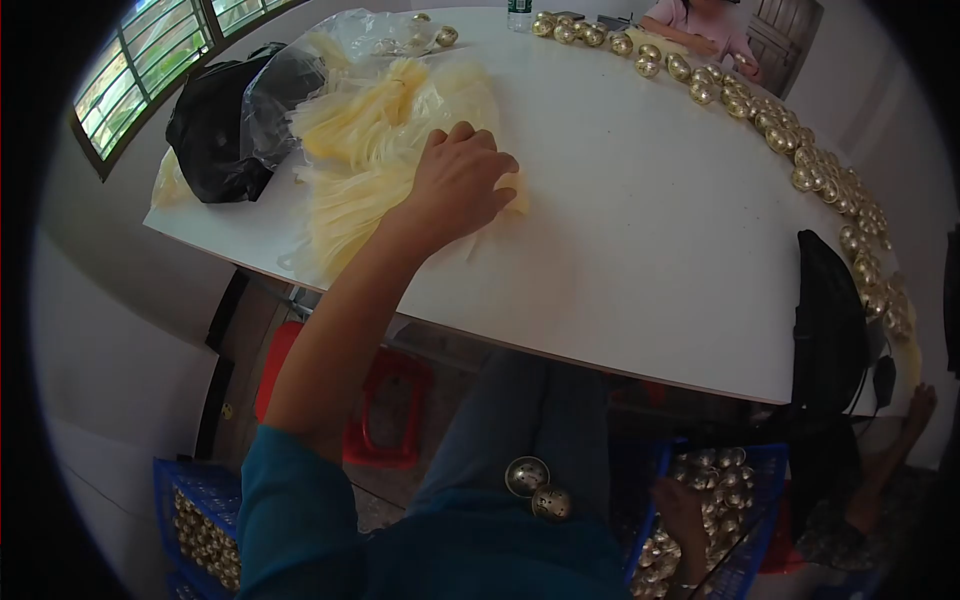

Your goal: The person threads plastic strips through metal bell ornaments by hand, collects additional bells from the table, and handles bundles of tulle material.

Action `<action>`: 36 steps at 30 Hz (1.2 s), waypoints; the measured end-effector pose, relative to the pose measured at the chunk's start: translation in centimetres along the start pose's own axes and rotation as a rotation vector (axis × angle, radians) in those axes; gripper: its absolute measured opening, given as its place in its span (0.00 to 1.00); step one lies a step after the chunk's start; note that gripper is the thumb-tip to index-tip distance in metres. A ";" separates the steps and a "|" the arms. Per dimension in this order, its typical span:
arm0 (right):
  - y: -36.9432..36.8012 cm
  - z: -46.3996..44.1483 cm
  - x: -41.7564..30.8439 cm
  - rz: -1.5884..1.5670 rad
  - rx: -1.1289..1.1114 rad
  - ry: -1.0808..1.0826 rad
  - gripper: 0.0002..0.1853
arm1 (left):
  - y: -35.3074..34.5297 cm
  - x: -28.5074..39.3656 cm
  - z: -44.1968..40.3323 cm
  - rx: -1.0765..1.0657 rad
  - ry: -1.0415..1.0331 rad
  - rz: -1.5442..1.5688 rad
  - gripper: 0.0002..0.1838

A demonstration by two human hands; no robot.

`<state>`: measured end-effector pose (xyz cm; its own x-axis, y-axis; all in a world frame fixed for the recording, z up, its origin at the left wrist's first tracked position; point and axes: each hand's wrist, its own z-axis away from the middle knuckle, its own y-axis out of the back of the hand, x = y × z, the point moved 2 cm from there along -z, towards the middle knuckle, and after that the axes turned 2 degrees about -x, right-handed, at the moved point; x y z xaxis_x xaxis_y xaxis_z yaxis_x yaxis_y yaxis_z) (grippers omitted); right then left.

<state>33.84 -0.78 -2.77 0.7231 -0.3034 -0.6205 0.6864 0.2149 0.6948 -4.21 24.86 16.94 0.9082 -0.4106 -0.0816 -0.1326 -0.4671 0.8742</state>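
My left hand (462, 182) reaches over the table, palm down, at the right edge of a heap of pale yellow, thin plastic strips or bags (345, 205). Its fingers are bent, the thumb apart from them, and nothing shows in its grasp. Lower down at the right, my right hand (680, 512) is above a blue crate (768, 490) of shiny gold balls (728, 480). Its fingers look curled, but shadow hides whether they hold anything. Two gold pieces, a half shell (527, 476) and a rounded one (551, 503), rest on my lap.
A row of gold balls (780, 135) lines the white table's (620, 230) far and right edges. Black bags (215, 130) lie left, another black bag (828, 320) right. A second crate (180, 470) and red stool (385, 410) stand below. A person (710, 35) sits opposite; another person's hand (922, 402) shows right.
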 end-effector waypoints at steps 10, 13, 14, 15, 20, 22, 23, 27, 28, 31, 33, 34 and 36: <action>2.3 -0.8 -16.2 -0.278 -0.232 0.445 0.09 | 3.2 -5.4 8.3 0.075 0.148 -0.191 0.13; 1.5 -1.7 -19.0 -0.368 -0.275 0.572 0.09 | 2.5 -4.2 9.4 -0.186 0.252 -0.124 0.11; 1.2 -2.0 -19.9 -0.412 -0.283 0.649 0.09 | 2.6 -2.8 10.2 -0.136 0.182 -0.089 0.10; 0.9 -2.6 -20.9 -0.499 -0.228 0.653 0.12 | 2.8 -1.8 10.9 -0.087 0.110 -0.053 0.10; 2.9 -6.0 -30.1 -0.225 0.236 0.776 0.28 | 2.7 0.0 12.5 0.005 -0.120 0.066 0.11; 2.3 -8.7 -31.5 0.037 0.336 0.838 0.26 | 3.4 0.4 12.5 0.026 -0.200 0.126 0.12; 2.0 -9.6 -32.0 0.296 0.430 0.888 0.25 | 3.7 0.5 12.5 -0.031 -0.152 0.173 0.13; 3.3 -10.1 -32.4 0.284 0.282 0.880 0.17 | 9.5 2.1 10.5 0.062 0.090 0.254 0.18; 4.1 -8.6 -33.0 0.272 0.330 0.907 0.15 | 10.2 3.1 9.6 0.059 0.091 0.257 0.18; 5.6 -3.7 -34.9 0.205 0.387 1.095 0.12 | 10.0 5.0 7.7 0.210 -0.013 0.382 0.20; 6.5 -1.4 -35.2 0.135 0.412 1.267 0.11 | 7.6 4.7 7.2 0.082 -0.147 0.438 0.31; 7.1 -0.7 -34.8 -0.241 0.294 1.246 0.11 | 8.7 5.2 7.4 0.083 -0.150 0.433 0.31; 6.9 0.0 -32.6 -0.627 0.168 1.191 0.11 | 11.2 5.5 9.5 -0.050 0.353 0.891 0.15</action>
<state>14.98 10.56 22.26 -0.0191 0.6917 -0.7220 0.9666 0.1974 0.1636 -4.47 9.90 21.76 0.5502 -0.3358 0.7646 -0.8226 -0.0602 0.5655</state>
